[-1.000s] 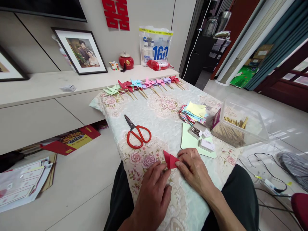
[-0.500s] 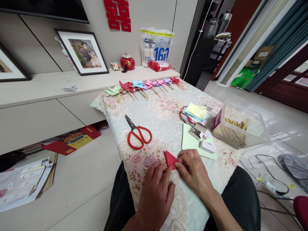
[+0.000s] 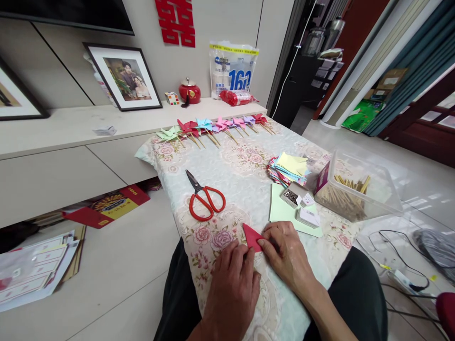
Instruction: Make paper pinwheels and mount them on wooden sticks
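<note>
Both hands work at the near edge of the table (image 3: 245, 175), over the person's lap. Left hand (image 3: 232, 284) lies palm down, fingers together and flat, fingertips pressing the lower edge of a folded red paper (image 3: 251, 236). Right hand (image 3: 286, 253) meets it from the other side, thumb and forefinger closed on the paper's right corner. The paper lies flat on the floral cloth between the two hands, a triangle with its point toward the far side; probably pinned this way so that a crease sets sharp.

Red-handled scissors (image 3: 204, 199) lie just beyond the left hand, blades shut, handles toward the person: within easy reach.

Beyond the right hand: a pale green sheet (image 3: 280, 213) with a small open box of pins (image 3: 290, 196) and two small white boxes (image 3: 307, 216) on it. Behind those, a stack of coloured paper squares (image 3: 288, 168). To the right, a clear plastic tub (image 3: 359, 187) holding wooden sticks. Supplies sit grouped on the right-hand side, probably to keep the folding spot bare.

At the far edge, a row of paper pinwheels (image 3: 213, 127) on sticks, laid side by side, well apart from the working area.
</note>
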The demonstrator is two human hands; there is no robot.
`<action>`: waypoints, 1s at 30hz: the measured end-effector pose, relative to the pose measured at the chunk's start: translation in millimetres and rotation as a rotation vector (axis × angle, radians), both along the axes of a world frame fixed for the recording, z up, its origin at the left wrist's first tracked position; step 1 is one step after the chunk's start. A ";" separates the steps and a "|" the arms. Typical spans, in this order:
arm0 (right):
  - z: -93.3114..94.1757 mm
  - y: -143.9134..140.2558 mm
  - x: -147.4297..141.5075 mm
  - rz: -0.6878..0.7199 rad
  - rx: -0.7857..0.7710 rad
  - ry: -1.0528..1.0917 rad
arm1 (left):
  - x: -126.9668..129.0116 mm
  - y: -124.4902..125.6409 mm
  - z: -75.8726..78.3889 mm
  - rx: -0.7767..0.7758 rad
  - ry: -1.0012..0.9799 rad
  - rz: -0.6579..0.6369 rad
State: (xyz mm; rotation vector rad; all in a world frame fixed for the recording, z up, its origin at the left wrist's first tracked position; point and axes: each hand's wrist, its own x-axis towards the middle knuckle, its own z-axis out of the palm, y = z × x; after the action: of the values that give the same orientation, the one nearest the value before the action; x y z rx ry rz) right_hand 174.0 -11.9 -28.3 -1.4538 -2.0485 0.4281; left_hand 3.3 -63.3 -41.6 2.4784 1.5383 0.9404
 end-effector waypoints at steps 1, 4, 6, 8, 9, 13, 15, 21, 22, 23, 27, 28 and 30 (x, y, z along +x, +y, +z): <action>-0.5 0.0 -0.1 -0.001 0.006 -0.005 | -0.2 0.1 0.1 0.006 0.003 0.001; -2.0 -0.4 -0.2 0.000 0.029 -0.027 | -0.5 0.3 -0.3 0.023 0.006 0.008; -2.7 -0.8 -0.2 0.006 0.045 -0.042 | -0.2 0.4 -1.4 0.026 0.010 0.013; -3.2 -1.4 -0.5 0.006 0.056 -0.056 | 0.3 0.3 -3.0 0.027 0.014 0.013; -3.4 -1.6 -0.7 0.004 0.059 -0.062 | 0.7 0.2 -3.9 0.028 0.015 0.014; -4.2 -1.6 -1.3 0.001 0.067 -0.085 | 1.6 -0.8 -6.5 0.038 0.023 0.028; -3.7 -2.3 -1.1 0.004 0.091 -0.093 | 1.5 -1.1 -6.9 0.044 0.035 0.034; 5.5 -23.1 -1.6 0.042 0.211 -0.112 | 0.8 -1.0 -7.9 0.062 0.060 0.026; 6.2 -29.1 -2.2 0.083 0.211 -0.129 | 0.8 -1.1 -8.5 0.065 0.062 0.027; 5.9 -35.0 -2.7 0.123 0.213 -0.152 | 0.6 -1.2 -9.2 0.068 0.064 0.030; -1.8 -51.9 -2.9 0.169 0.245 -0.266 | -3.0 -0.9 -9.1 0.077 0.098 0.010; -4.0 -53.8 -2.2 0.160 0.253 -0.287 | -4.9 -0.3 -7.9 0.085 0.116 -0.008; -6.4 -55.1 -0.4 0.148 0.269 -0.323 | -9.3 1.5 -4.3 0.109 0.156 -0.043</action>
State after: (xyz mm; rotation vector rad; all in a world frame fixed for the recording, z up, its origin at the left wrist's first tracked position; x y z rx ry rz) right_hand 173.6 -67.0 -34.7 -1.2773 -2.3696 -0.0327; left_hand -6.0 -61.7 -45.8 2.7085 1.5068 0.8660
